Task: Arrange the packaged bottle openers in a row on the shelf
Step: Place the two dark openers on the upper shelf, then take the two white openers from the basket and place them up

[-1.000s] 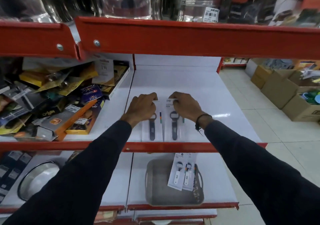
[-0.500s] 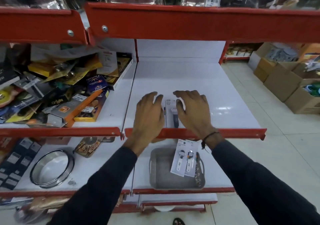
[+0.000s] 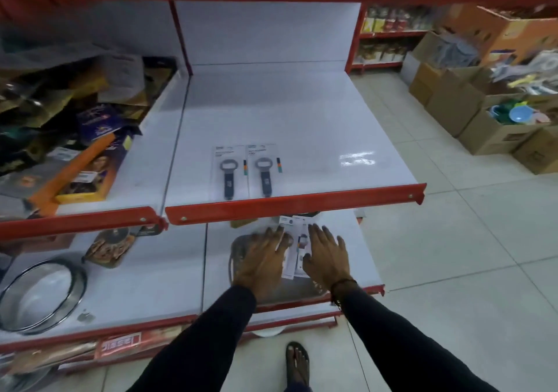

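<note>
Both hands dropped from upper shelf (image 3: 302, 119) to tray (image 3: 241, 242), lower centre. Left hand (image 3: 262, 258), right hand (image 3: 326, 258) spread flat, gripping nothing, flanking remaining packs (image 3: 294, 251). Two openers (image 3: 246, 172) placed. I judge next: pinch pack, lift.

Long black sleeves (image 3: 208, 343) on both arms, dark cord bracelet (image 3: 340, 286) at right wrist, dark sandal (image 3: 297, 364) on one foot

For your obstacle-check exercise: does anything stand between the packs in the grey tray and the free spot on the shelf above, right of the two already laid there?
Only the shelf's red front lip overhangs the packs in the tray. Both hands, left hand and right hand, are at them; the spot beside the shelved openers is bare.
</note>
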Demonstrator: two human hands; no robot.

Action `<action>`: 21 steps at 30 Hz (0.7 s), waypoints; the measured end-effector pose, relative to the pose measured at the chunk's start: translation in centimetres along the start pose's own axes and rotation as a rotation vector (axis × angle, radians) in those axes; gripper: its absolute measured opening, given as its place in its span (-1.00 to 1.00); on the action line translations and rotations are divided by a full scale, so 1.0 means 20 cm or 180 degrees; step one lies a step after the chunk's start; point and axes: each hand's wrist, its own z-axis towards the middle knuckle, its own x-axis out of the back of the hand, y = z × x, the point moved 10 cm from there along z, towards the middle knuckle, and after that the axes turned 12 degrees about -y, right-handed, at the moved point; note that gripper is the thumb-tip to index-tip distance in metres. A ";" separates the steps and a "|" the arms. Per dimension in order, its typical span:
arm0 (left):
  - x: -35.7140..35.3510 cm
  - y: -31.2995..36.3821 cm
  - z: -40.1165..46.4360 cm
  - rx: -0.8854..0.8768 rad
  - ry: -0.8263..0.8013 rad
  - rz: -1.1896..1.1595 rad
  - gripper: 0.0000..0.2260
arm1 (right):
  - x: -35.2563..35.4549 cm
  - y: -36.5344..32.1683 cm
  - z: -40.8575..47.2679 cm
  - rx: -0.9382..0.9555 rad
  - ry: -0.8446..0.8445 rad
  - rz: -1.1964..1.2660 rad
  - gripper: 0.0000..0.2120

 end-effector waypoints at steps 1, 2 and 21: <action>-0.02 -0.01 0.05 0.0021 -0.0036 0.0107 -0.39 | -0.02 0.02 0.06 -0.0034 -0.0053 -0.0073 -0.29; -0.03 -0.01 0.10 0.0039 -0.0084 0.0188 -0.37 | -0.02 0.03 0.11 -0.0028 -0.0031 -0.0132 -0.26; 0.19 0.03 -0.17 -0.0322 0.0227 -0.0639 -0.73 | 0.21 -0.13 -0.23 0.0919 0.0493 0.0197 -0.69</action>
